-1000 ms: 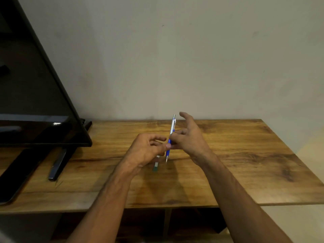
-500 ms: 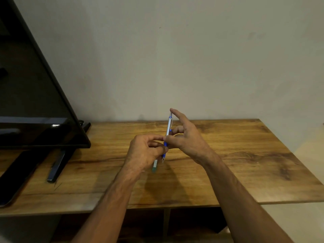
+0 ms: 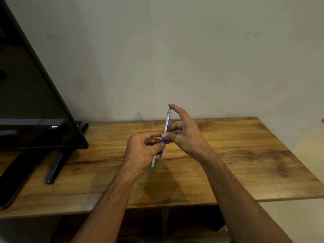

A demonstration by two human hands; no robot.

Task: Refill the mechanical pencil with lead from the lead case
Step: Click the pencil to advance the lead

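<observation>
Blue rubber grip meets bare skin at the frame's centre: the left hand [image 3: 143, 151] pinches the blue-and-clear plastic mechanical pencil [image 3: 166, 128] low on its barrel, tip down. The right hand [image 3: 184, 135] grasps the same pencil from the right, thumb at mid-barrel and forefinger touching its top end. Just below the left hand, a slim pale-green lead case [image 3: 152, 163] lies on the brown wood-grain table [image 3: 245, 155]. A black flat-screen television [image 3: 31, 106] fills the upper left.
</observation>
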